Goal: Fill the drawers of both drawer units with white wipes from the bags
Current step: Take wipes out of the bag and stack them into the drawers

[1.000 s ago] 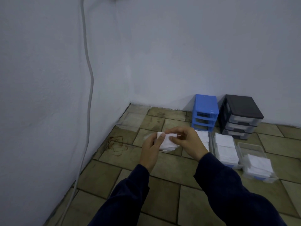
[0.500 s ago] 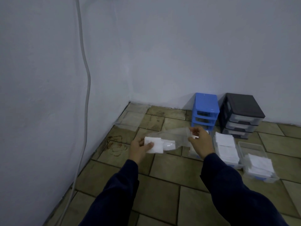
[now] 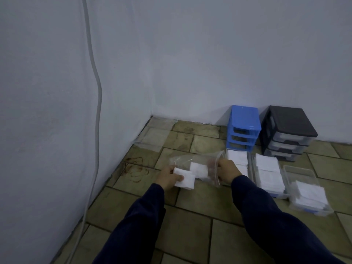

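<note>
My left hand (image 3: 167, 177) pinches a white wipe (image 3: 185, 180) above the tiled floor. A clear plastic bag (image 3: 194, 161) stretches between both hands, and my right hand (image 3: 226, 171) grips its open mouth. Another white wipe (image 3: 199, 169) shows through the bag. Against the back wall stand a blue drawer unit (image 3: 243, 128) and a black drawer unit (image 3: 287, 133). Three clear drawers lie on the floor in front of them: one (image 3: 238, 160) behind my right hand, a middle one (image 3: 269, 173) and a right one (image 3: 308, 195), all holding stacked white wipes.
White walls meet in a corner at the left. A grey cable (image 3: 95, 130) runs down the left wall to the floor. An empty clear bag (image 3: 152, 141) lies flat near the corner. A reddish stain (image 3: 136, 168) marks a tile.
My hands have pulled apart, drawing the bag out between them. The left hand now holds a wipe lower and left, and the right hand has moved right with the bag's mouth.
</note>
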